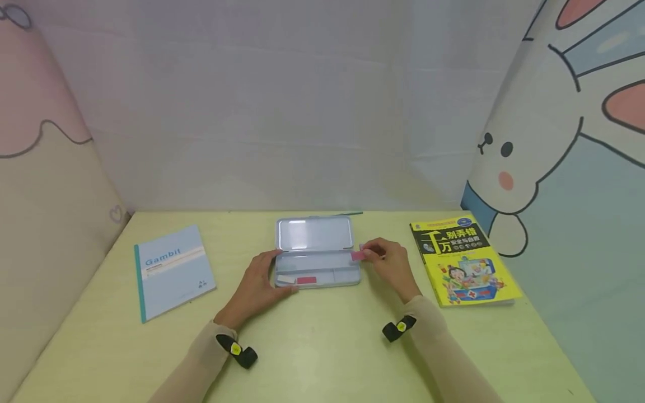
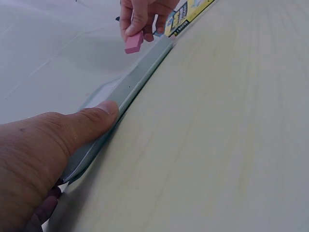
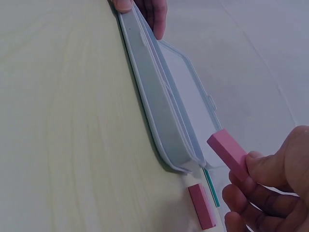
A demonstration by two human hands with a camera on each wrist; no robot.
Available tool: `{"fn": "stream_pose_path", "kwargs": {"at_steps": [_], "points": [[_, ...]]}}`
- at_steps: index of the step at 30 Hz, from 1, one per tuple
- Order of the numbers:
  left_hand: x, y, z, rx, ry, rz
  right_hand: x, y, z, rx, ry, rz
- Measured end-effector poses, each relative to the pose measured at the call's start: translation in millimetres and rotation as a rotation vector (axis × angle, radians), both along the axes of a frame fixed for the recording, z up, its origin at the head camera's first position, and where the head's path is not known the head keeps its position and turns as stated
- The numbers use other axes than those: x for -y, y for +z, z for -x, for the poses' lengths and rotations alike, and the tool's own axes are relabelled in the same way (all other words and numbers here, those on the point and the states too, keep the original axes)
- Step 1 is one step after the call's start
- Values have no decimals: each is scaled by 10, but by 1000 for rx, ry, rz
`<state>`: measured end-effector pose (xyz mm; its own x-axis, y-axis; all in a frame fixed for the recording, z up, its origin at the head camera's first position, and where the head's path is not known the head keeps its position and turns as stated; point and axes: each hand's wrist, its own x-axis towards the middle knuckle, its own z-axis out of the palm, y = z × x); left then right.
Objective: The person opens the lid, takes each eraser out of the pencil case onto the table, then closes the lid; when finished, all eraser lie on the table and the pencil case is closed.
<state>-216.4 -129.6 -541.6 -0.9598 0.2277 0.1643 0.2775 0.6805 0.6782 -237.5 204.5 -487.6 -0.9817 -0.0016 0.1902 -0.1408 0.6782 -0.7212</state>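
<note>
An open pale blue pencil case (image 1: 304, 261) lies on the table, its lid tilted back. My left hand (image 1: 262, 285) grips its left end, thumb along the front wall and fingers behind. Between thumb and fingers, my right hand (image 1: 390, 266) pinches a pink eraser (image 3: 228, 153) over the case's right end. Inside the front compartment are a white eraser (image 1: 286, 279) and another pink eraser (image 1: 306, 280). Beside the case's right end, a further pink eraser (image 3: 202, 206) rests on the table in the right wrist view.
At the left lies a light blue notebook (image 1: 174, 272) marked "Gambit". A yellow illustrated book (image 1: 463, 260) sits to the right of my right hand. Behind the case, a thin green strip (image 1: 349, 213) lies near the table's back edge, close to the white cloth backdrop (image 1: 272, 123).
</note>
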Motion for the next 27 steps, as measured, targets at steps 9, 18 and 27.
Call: {"fn": "stream_pose_path", "kwargs": {"at_steps": [9, 18, 27], "points": [[7, 32, 20, 6, -2, -4, -203, -57, -19, 118, -95, -61], [10, -1, -12, 10, -1, 3, -246, -146, -85, 174, -87, -44], [15, 3, 0, 3, -6, 5, -236, -216, -127, 67, -95, -99]]}}
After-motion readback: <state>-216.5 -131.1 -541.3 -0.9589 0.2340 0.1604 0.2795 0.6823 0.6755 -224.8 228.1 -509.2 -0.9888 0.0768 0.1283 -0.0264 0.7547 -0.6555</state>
